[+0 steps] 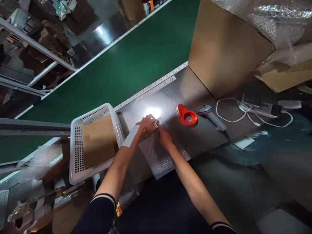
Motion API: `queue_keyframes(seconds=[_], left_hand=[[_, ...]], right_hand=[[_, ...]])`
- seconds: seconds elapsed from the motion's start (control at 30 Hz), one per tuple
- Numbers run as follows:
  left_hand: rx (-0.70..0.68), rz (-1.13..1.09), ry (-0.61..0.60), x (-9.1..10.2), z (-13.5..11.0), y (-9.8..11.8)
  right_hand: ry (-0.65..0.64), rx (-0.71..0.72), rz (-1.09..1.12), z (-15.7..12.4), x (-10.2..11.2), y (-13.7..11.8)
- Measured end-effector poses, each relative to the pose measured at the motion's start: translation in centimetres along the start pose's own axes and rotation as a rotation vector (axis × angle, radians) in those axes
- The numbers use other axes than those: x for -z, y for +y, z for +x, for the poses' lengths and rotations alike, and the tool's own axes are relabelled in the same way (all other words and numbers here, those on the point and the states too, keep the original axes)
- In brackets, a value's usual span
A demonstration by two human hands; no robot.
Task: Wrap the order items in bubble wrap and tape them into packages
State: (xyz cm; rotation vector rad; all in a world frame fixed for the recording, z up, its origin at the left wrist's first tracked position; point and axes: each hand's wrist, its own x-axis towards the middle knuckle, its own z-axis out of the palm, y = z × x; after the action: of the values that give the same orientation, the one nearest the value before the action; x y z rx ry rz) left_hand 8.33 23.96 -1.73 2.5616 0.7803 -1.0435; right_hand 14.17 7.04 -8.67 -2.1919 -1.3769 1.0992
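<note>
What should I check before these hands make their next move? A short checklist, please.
1. Left hand touching the small tan item: ok.
2. Right hand close beside the left: ok; what its fingers grip: cannot tell.
3. Bubble wrap on the metal table below the hands: ok.
4. Red tape dispenser apart from both hands: ok; tape loaded: cannot tell.
5. Scanner apart from both hands: ok.

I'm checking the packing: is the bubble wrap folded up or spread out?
Spread out: the bubble wrap shows as a broad sheet on the metal table, below the left hand and right hand.
</note>
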Motion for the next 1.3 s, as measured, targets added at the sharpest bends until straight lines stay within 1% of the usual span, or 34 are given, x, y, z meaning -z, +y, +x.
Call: queue_keyframes(seconds=[0.13,0.3,0.43,0.6,0.77,0.9,1.0,1.1,1.17,1.23,1.3], left_hand=[[0.019,0.005,-0.025,0.1,0.2,0.0],[0.056,-0.002,-0.035,0.3,-0.2,0.3],[0.07,0.012,-0.03,0.5,-0.3,0.5],[0.084,-0.015,-0.051,0.6,-0.3,0.5],[0.061,-0.05,-0.058,0.6,-0.3,0.3],[0.055,-0.05,-0.067,0.6,-0.2,0.1],[0.052,-0.049,-0.068,0.6,-0.2,0.1],[0.05,-0.049,-0.065,0.7,-0.4,0.2],[0.053,-0.05,-0.064,0.7,-0.5,0.3],[0.054,-0.046,-0.06,0.6,-0.4,0.3],[0.056,-0.042,-0.053,0.5,-0.3,0.3]], right_hand=[[-0.013,-0.001,0.029,0.2,0.2,-0.1],[-0.065,-0.028,-0.051,-0.4,0.5,-0.3],[-0.086,-0.074,-0.077,-1.9,0.1,0.2],[-0.135,-0.147,-0.124,-5.0,-1.0,1.8],[-0.16,-0.211,-0.164,-9.0,-2.4,3.8],[-0.171,-0.272,-0.186,-12.9,-3.8,6.0],[-0.155,-0.282,-0.201,-16.6,-5.2,8.3],[-0.125,-0.294,-0.214,-21.2,-6.7,10.9],[-0.131,-0.338,-0.202,-24.3,-7.6,12.6],[-0.112,-0.395,-0.164,-26.9,-8.0,14.0],[-0.023,-0.428,-0.096,-28.1,-7.6,14.6]])
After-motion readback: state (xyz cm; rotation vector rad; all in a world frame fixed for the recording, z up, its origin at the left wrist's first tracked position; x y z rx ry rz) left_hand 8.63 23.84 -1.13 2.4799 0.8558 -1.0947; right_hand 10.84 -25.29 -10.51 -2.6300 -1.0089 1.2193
